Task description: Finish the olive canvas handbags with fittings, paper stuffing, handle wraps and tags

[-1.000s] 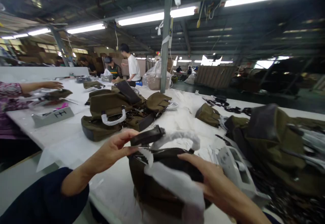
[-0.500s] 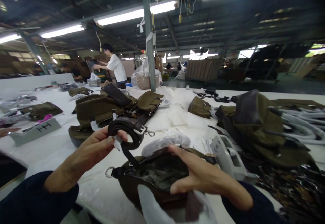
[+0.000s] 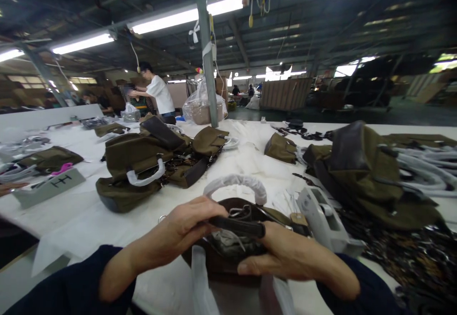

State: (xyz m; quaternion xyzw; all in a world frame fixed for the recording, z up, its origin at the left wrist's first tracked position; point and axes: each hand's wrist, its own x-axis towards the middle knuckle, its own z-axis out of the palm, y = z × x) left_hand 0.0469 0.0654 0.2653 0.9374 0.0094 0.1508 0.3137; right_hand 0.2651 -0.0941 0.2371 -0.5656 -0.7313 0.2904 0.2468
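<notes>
An olive and dark brown bag [image 3: 228, 270] stands unzipped in front of me, with a wrapped handle [image 3: 235, 182] arched behind its opening. My left hand [image 3: 193, 224] is closed on a coiled dark strap [image 3: 239, 226] at the mouth of the bag. My right hand [image 3: 285, 253] rests at the right side of the opening, its thumb apart from the fingers along the near edge; the fingertips are partly hidden behind the strap. Crumpled grey material and a thin pale cord show inside the bag.
Olive bags lie at the left [image 3: 128, 158] and right [image 3: 360, 172] of the white table [image 3: 246, 158]. A grey tape dispenser [image 3: 323, 215] stands beside a pile of dark straps and metal rings [image 3: 403, 253]. A marked box [image 3: 50, 186] is at far left. A person in white [image 3: 160, 93] stands behind.
My left hand has moved right and down, bringing the coiled strap from beside the bag to its opening. My right hand stays at the bag's right side. The view has shifted slightly.
</notes>
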